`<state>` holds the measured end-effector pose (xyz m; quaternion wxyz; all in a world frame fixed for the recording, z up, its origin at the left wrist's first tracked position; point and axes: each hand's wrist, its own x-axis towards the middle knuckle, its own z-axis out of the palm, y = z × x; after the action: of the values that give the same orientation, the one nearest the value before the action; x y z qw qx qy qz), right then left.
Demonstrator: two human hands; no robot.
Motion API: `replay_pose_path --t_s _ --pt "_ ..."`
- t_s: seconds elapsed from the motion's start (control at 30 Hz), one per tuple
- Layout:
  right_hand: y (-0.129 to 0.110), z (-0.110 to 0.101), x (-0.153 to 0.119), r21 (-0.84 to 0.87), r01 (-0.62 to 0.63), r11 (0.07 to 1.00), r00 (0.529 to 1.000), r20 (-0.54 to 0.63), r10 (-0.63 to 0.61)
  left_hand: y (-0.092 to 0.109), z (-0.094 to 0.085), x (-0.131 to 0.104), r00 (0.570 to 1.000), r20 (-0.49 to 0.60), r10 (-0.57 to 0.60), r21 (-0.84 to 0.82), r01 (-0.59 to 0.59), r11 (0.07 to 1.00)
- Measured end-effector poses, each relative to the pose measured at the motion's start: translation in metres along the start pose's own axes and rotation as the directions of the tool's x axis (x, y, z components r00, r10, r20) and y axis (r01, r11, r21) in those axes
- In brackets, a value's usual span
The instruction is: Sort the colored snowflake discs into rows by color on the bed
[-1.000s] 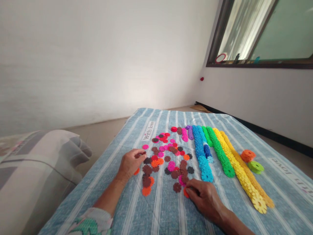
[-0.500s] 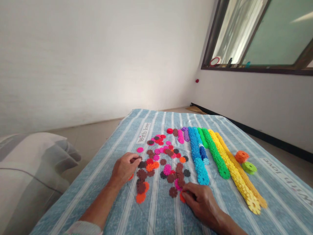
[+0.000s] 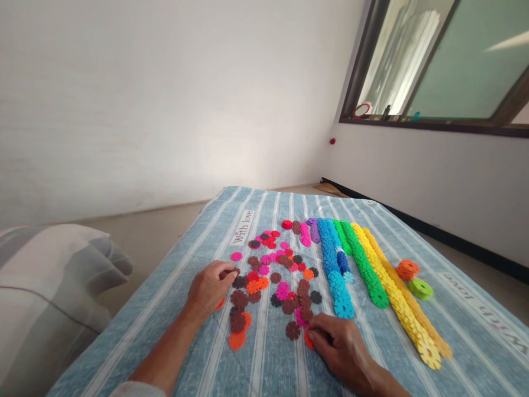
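My left hand [image 3: 210,289] is closed in a pinch at the left edge of the scattered snowflake discs. A sliver of a dark snowflake disc [image 3: 237,271] shows at its fingertips. At the near side, my right hand [image 3: 342,341] has thumb and fingers pressed together on the edge of an orange snowflake disc [image 3: 308,338], partly covered by the fingers. Between the hands lie loose notched discs: brown [image 3: 293,331], black [image 3: 316,297], pink [image 3: 282,290] and red ones. Another orange disc [image 3: 237,341] lies near several brown ones.
Overlapping rows of blue discs [image 3: 329,248], green discs [image 3: 363,270] and yellow discs [image 3: 392,292] run along the right. Orange [image 3: 408,270] and lime [image 3: 420,288] stacks stand beyond them. A striped cloth [image 3: 173,336] covers the table; draped sheer fabric [image 3: 53,286] is at left.
The view has tilted slightly, so the discs sit a little lower. Both hands keep nearly the same places and stay closed; no disc has clearly moved.
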<state>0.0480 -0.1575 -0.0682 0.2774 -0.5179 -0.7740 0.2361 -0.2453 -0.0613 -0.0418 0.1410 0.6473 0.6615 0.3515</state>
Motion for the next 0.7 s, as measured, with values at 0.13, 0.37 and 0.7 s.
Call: replay_pose_path --t_s 0.13,0.37,0.7 --pt "-0.004 -0.007 0.003 -0.006 -0.011 1.000 1.000 -0.008 0.011 -0.002 -0.001 0.001 1.000 0.007 0.001 -0.025 -0.001 1.000" --pt "-0.001 -0.051 0.078 -0.414 -0.002 0.910 0.997 -0.067 -0.028 -0.003 -0.001 0.002 1.000 0.016 -0.006 -0.050 0.007 0.999" --pt "0.033 -0.067 0.193 -0.667 -0.007 0.745 0.990 0.100 0.099 -0.009 0.001 0.002 1.000 -0.002 -0.031 -0.077 0.031 0.997"
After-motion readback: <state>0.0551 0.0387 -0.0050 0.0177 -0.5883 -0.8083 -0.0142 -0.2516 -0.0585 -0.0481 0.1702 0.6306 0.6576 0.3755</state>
